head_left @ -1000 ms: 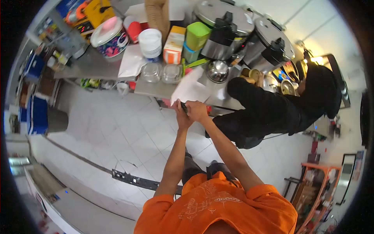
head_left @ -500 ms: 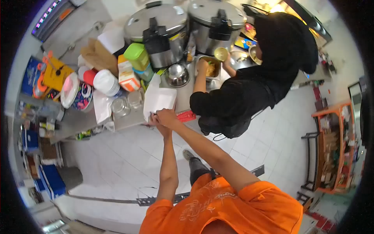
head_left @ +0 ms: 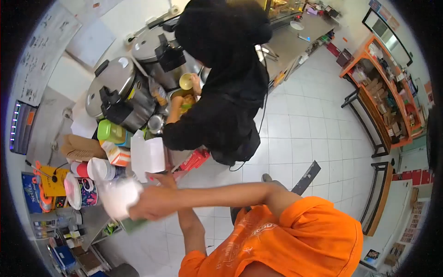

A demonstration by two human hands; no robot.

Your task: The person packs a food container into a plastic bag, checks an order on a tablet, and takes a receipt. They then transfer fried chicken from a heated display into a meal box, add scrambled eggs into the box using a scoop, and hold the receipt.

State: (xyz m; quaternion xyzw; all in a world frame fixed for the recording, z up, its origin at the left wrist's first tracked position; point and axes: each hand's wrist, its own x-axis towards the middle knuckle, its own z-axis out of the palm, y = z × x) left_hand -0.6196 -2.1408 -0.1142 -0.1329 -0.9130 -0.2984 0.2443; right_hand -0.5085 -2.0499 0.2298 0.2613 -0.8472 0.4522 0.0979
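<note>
My left hand [head_left: 164,179] is at the near edge of an open white food box [head_left: 148,156], its fingers closed at the rim. My right forearm hides part of that hand. My right hand [head_left: 150,203] reaches across to the left, closed on a white paper-like piece [head_left: 123,196] that is smeared by motion. Behind that piece stands a stack of white cups [head_left: 100,169]. A red plastic packet [head_left: 196,159] lies to the right of the box.
A co-worker in black [head_left: 226,92] stands at the counter, holding a yellow bowl [head_left: 186,81] over a food tray. Two large steel cookers [head_left: 117,87] stand at the back. A green-lidded container [head_left: 110,131] and brown cardboard [head_left: 82,147] are left of the box.
My right hand has left the box and swung left, now with the white piece. My left hand stays at the box. The camera view has turned, showing more of the room's right side.
</note>
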